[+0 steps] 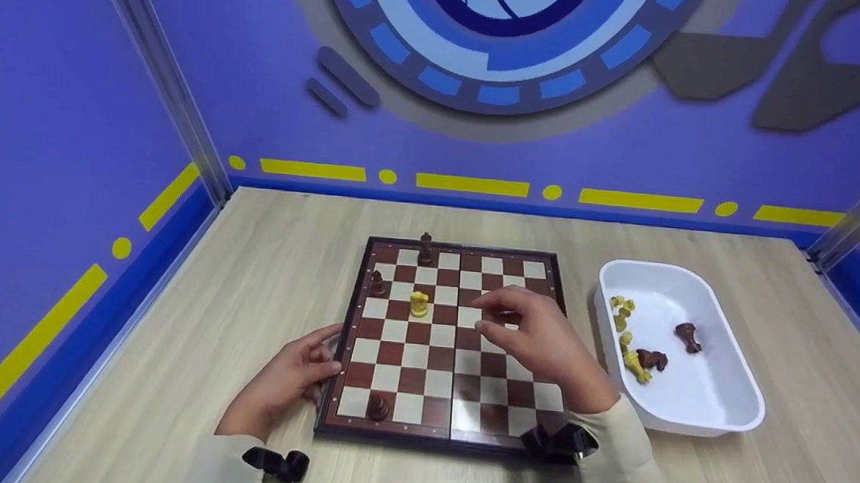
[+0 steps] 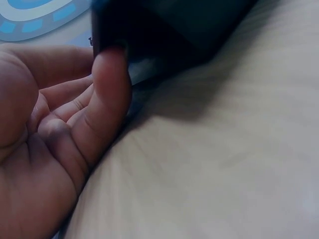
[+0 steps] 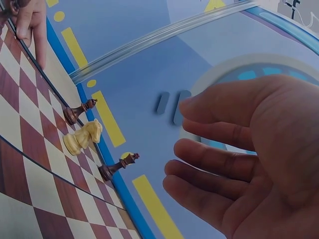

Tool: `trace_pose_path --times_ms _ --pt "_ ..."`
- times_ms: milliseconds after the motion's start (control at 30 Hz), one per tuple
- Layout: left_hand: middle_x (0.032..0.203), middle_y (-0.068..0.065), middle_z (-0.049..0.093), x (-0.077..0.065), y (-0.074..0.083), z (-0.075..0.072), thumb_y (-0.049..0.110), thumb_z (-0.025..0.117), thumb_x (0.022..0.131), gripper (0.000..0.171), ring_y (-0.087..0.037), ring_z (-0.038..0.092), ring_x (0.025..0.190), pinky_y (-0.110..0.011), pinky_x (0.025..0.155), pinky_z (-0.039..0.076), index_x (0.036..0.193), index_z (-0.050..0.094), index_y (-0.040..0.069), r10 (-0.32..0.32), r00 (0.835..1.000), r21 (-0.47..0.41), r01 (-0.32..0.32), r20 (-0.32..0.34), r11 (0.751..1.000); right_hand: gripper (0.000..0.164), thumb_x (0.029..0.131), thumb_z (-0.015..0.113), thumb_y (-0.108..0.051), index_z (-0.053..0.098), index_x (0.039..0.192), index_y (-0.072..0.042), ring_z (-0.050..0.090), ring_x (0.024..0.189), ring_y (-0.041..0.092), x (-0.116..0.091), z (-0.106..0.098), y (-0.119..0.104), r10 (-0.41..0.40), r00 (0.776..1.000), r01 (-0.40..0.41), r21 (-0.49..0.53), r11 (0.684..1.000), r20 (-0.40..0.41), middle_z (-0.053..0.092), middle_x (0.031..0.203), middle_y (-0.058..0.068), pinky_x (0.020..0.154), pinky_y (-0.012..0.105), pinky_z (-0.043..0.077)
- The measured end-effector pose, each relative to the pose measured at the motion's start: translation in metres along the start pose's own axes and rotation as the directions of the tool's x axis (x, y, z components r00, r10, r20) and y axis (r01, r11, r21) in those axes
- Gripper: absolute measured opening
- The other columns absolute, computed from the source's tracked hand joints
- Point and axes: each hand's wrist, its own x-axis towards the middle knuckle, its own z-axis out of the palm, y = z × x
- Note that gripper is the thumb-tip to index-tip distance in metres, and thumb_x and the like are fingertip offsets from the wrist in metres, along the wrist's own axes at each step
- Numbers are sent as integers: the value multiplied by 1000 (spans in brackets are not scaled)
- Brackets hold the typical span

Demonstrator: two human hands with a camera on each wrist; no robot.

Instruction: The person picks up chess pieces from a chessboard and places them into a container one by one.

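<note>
The knight stands on the chessboard, which lies left of the tray.

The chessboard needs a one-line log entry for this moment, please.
left hand: grips edge of chessboard; right hand: empty, over chessboard; yellow knight: upright on chessboard

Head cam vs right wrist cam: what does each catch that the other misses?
Only head: the white tray with loose chess pieces in it, and the pale sleeves.
Only right wrist: the palm side of the right hand.
Both: the chessboard, the yellow knight, dark pieces standing near it, and part of the left hand.
</note>
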Motion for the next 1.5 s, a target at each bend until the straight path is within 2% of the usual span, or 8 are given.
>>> trace_pose_path --times_ms 100,233,433,600,800,933,1167,1500 --pt "88 -1 51 0 1 1 5 62 92 71 -6 50 54 -23 47 52 153 26 9 2 1000 1 -2 1 1000 22 86 70 -14 71 108 -17 66 96 15 0 1 -1 -10 1000 10 -2 1000 -10 68 108 -3 88 33 56" --pt "89 -1 51 0 2 1 5 62 92 71 -7 49 53 -23 47 51 153 26 9 -5 1000 7 5 -5 1000 22 86 69 -11 71 107 -15 67 95 18 0 5 -1 -26 1000 26 11 1000 -5 69 108 0 87 34 57" --pt "88 -1 51 0 1 0 4 59 94 67 -8 54 56 -24 47 52 153 27 8 1 1000 44 -1 -2 999 22 87 69 -14 70 108 -16 68 97 17 1 12 -5 0 1000 0 8 1000 19 68 109 2 88 34 57" --pt "87 -1 52 0 0 0 4 59 94 67 -8 54 56 -24 47 52 153 26 7 -2 1000 29 2 2 1000 22 87 69 -18 70 108 -21 67 100 13 1 15 -8 30 999 -30 6 1000 42 67 109 -5 90 32 56" --pt "87 0 52 0 1 1 3 59 94 67 -8 53 56 -24 47 51 153 27 8 -3 1000 1 3 -3 1000 20 88 69 -18 70 108 -18 67 99 17 1 19 -8 -38 997 36 27 999 65 68 110 -2 91 38 56" --pt "86 0 51 -1 1 0 2 59 93 69 -7 51 55 -24 46 51 153 26 8 -5 1000 -18 5 4 1000 19 89 68 -18 70 108 -17 67 98 18 0 23 -8 -64 995 63 22 998 77 69 107 -2 90 37 56" --pt "87 0 52 -1 0 0 3 59 94 69 -8 55 57 -24 48 52 153 25 7 5 1000 7 -5 9 1000 20 87 69 -16 71 107 -18 67 96 17 -1 27 -12 -73 994 73 7 997 80 69 107 -3 87 32 56" --pt "87 0 53 -2 3 -1 5 59 94 68 -7 54 58 -23 48 52 153 24 6 10 1000 24 -10 24 1000 20 87 68 -13 70 107 -13 68 96 22 -1 34 -15 -57 991 51 53 997 120 67 105 0 86 34 58"
